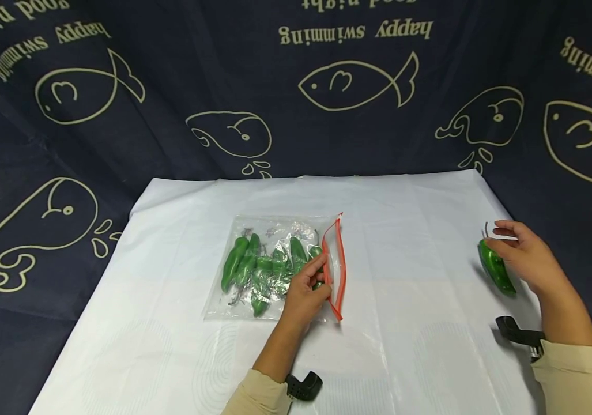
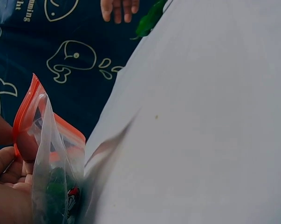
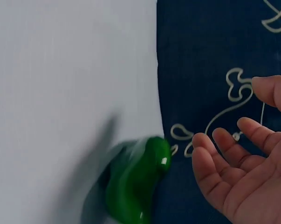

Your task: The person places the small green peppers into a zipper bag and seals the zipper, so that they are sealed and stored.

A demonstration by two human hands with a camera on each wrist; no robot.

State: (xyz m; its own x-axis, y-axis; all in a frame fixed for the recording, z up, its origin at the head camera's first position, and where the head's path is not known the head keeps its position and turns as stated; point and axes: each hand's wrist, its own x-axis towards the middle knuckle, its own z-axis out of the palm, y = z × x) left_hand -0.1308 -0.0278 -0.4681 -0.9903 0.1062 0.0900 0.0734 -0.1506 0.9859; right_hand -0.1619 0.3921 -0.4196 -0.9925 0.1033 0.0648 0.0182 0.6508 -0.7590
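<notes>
A clear zip bag [image 1: 217,305] lies flat mid-table, its red zip edge [image 1: 342,259] towards the right. Several green peppers [image 1: 233,265] show through the plastic. My left hand [image 1: 305,297] pinches the near side of the bag's mouth between thumb and fingers; in the left wrist view the red-edged mouth [image 2: 26,107] gapes apart. At the table's right side lies a single green pepper [image 1: 498,271] with a long thin stem. My right hand [image 1: 526,253] is beside it, and in the right wrist view its relaxed fingers [image 3: 229,149] stand apart from the pepper [image 3: 138,186].
A white cloth [image 1: 420,311] covers the table. A dark blue curtain [image 1: 254,52] with fish and whale drawings hangs behind and along both sides. A black wrist camera [image 1: 303,386] sits on the left wrist, another black camera [image 1: 516,331] on the right.
</notes>
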